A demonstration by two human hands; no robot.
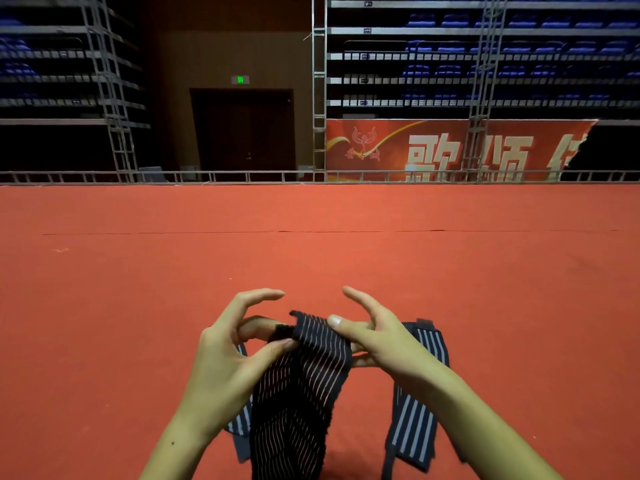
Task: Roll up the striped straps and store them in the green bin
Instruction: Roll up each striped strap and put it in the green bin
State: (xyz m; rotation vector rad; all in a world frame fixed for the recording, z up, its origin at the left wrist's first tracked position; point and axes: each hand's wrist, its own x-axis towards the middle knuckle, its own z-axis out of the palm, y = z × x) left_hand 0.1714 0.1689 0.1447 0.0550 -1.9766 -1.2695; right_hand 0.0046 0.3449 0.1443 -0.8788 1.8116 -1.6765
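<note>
The left hand (pixel 228 348) pinches the top edge of a dark striped strap (pixel 304 375) between thumb and a lower finger, its index finger lifted and curved clear of the cloth. The right hand (pixel 377 337) grips the same end from the other side, thumb pressed on the stripes, index finger raised. The strap hangs from both hands down toward the bottom of the view. Behind it, two more striped straps lie on the red carpet (pixel 138 306): one (pixel 414 424) below the right forearm, partly hidden by it, another (pixel 242 420) mostly covered by the left hand and the held strap. Further off stand a metal railing (pixel 242 176), a red banner (pixel 450 150), a dark doorway (pixel 244 129) and tiers of blue seats (pixel 519 46)
</note>
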